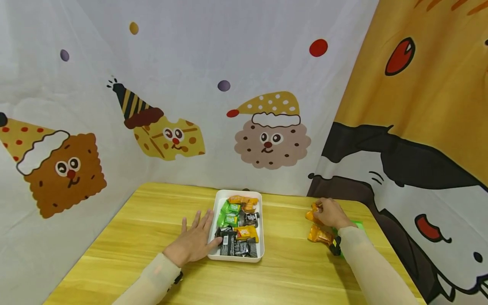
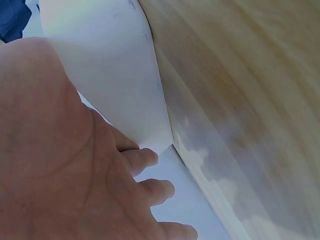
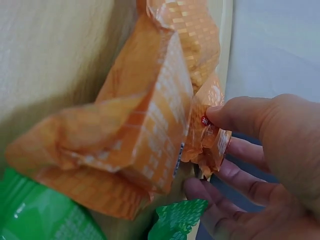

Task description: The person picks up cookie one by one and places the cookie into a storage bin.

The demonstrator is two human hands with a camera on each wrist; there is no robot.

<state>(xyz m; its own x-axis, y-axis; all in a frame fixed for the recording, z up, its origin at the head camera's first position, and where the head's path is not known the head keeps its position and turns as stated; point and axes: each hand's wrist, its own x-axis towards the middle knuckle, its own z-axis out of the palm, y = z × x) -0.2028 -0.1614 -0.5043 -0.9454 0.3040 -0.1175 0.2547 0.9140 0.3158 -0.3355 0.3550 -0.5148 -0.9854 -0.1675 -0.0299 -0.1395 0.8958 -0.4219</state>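
A white tray [image 1: 261,250] holds snack packets in orange, green, black and yellow wrappers. My left hand [image 1: 194,241] lies spread along the tray's left side, its thumb over the near left rim; in the left wrist view the palm and fingers [image 2: 150,192] show beside the white tray wall [image 2: 110,75]. Over at the table's right, my right hand [image 1: 332,213] pinches an orange snack packet [image 1: 310,215] between thumb and fingers. Another orange packet [image 1: 319,234] lies just nearer. In the right wrist view the thumb [image 3: 240,115] presses the pinched packet [image 3: 202,132].
Green packets [image 1: 359,225] lie partly hidden behind the right forearm; the right wrist view shows one green packet [image 3: 45,215] at lower left. Wood-grain table [image 1: 289,271] extends between tray and right hand. A cartoon-printed cloth [image 1: 183,63] hangs behind the table.
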